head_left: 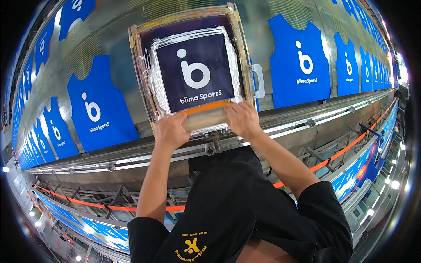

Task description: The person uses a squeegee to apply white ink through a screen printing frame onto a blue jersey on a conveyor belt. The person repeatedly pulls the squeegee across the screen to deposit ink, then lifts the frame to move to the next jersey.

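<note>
Both my hands grip a squeegee (pixel 205 120) with a pale handle and an orange blade, one hand near each end. My left hand (pixel 172 130) is closed around its left end and my right hand (pixel 244 119) around its right end. The squeegee lies across the near end of a screen printing frame (pixel 135 57), its blade against the dark mesh (pixel 212 52). A white logo with lettering shows in the mesh. Thick white ink (pixel 155 83) borders the dark area along the sides and far edge. Under the frame, most of the fabric is hidden.
Blue sleeveless shirt panels (pixel 301 59) with white logos lie along the long printing table (pixel 258 26) on both sides. A clear plastic handle (pixel 258 81) sticks out right of the frame. A metal rail (pixel 289 127) follows the table's near edge. Behind me runs an orange strip (pixel 342 151).
</note>
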Motion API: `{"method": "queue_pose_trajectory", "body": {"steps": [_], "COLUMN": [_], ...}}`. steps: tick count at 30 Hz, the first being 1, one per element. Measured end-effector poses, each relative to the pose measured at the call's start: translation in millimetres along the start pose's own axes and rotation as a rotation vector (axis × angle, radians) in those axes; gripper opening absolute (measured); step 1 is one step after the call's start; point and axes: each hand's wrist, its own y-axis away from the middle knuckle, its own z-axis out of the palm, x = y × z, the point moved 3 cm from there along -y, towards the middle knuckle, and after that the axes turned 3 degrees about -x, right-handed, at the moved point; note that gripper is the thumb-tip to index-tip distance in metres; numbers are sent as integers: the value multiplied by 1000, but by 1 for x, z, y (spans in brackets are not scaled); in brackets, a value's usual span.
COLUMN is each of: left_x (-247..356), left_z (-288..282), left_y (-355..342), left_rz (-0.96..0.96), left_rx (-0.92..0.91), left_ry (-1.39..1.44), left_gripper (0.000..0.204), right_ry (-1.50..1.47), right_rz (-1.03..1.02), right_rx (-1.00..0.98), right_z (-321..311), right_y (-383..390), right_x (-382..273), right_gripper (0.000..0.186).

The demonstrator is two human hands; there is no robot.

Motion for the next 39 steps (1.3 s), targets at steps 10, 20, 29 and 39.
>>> {"method": "queue_pose_trajectory", "body": {"steps": [10,20,29,39], "left_x": [-4,-41,-37,7], "left_z": [-72,-146,-111,-6], "left_y": [-58,-238,-190,5], "left_rz": [-12,-9,-78,-17], "left_rx": [-182,-43,-87,-11], "left_ry": [-126,-185,-84,37], "left_gripper": [51,43,42,49], "right_ry": [-18,38,49,-45], "right_rz": [60,254,216,75], "right_rx": [-39,-131,-125,-102], "right_z": [-39,-55,-32,-8], "right_y": [-71,-262,-203,7], "right_x": [15,91,73,-10], "right_gripper": [27,39,33,32]}}
